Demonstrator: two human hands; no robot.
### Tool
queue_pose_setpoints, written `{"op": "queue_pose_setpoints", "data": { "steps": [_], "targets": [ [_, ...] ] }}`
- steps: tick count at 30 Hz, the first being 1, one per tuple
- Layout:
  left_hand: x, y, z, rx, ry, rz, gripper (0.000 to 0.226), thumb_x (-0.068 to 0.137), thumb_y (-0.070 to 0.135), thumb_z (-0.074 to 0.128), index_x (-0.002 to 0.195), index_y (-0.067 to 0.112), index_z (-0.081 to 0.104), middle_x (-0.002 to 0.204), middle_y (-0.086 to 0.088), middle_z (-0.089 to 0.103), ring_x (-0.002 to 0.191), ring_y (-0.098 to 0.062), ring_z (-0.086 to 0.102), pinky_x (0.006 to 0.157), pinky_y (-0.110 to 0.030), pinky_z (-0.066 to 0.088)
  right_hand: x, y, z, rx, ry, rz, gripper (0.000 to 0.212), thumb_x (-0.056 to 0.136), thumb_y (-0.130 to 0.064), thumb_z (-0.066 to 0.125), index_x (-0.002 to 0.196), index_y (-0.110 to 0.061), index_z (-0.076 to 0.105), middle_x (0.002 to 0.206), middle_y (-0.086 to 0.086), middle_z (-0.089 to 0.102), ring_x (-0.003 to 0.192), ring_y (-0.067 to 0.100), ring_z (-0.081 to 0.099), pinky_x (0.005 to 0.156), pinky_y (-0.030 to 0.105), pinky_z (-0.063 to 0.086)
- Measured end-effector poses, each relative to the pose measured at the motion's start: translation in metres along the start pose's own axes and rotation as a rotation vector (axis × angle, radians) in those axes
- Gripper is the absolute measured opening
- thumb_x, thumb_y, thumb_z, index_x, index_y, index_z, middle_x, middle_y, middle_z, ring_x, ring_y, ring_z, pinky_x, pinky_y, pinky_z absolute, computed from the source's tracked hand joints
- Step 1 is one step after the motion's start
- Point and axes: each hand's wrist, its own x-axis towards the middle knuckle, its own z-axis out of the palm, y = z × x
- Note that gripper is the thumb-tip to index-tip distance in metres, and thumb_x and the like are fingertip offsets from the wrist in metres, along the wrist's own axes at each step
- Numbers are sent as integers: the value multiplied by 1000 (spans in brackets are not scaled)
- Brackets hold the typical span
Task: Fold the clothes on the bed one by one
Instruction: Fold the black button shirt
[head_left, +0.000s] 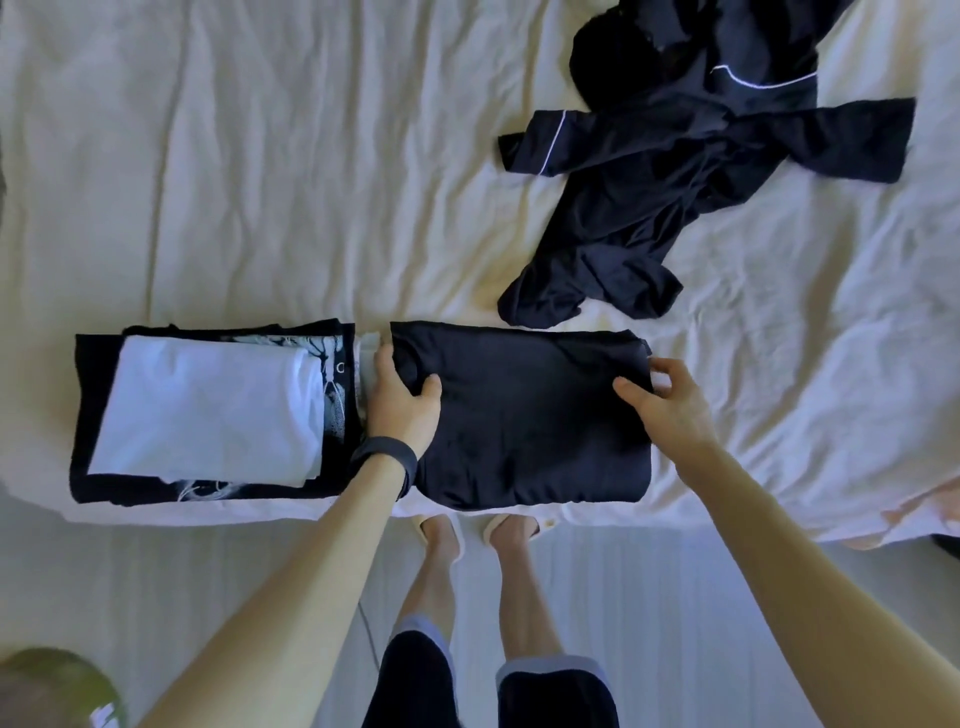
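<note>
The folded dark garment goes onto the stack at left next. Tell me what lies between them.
Nothing visible does. The folded dark garment lies right beside the stack of folded clothes; only the left hand, gripping the garment's edge, is in the gap. The unfolded dark clothes lie off that path.

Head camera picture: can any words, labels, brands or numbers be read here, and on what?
No text can be read.
On the black printed shirt, under the folded white shirt: white graphic with one small round mark, perhaps a letter, too blurred to read.
On the black wristband: nothing legible.
</note>
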Motion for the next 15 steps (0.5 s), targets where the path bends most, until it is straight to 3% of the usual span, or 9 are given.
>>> {"op": "queue_pose_setpoints", "data": {
  "steps": [3,5,10,12,15],
  "targets": [
    [-13,-1,1,17,35,10,72,94,34,62,153,31,22,149,-6,46,129,-30,50,102,-38,42,-7,-5,-7,17,20,18,66,63,-60,75,119,-33,53,111,-8,68,107,21,67,97,50,55],
    [-26,-6,3,-6,46,-16,75,92,39,63,153,32,21,148,-5,48,128,-31,51,103,-40,44,-12,-3,-6,25,16,34,70,59,-64,76,117,-31,54,111,-7,68,107,21,67,97,50,55],
    [-38,-15,3,-106,65,-141,62,90,41,69,140,16,40,131,-4,59,117,-29,58,98,-38,48,-20,3,1,70,4,82,62,78,-58,79,121,-18,59,113,-2,67,107,20,66,91,40,57],
    [-26,-9,-1,-131,69,-177,52,90,38,70,130,15,47,119,-3,63,109,-28,61,94,-38,49,-16,-6,2,110,28,65,62,78,-59,79,120,-18,59,112,-4,66,103,15,65,84,33,55],
    [-8,0,-3,-166,29,-179,45,90,28,72,126,14,50,115,-3,64,108,-30,62,96,-45,52,-4,-25,5,186,42,25,51,85,-45,79,123,-21,56,115,-5,65,102,12,65,78,27,53]
  ]
}}
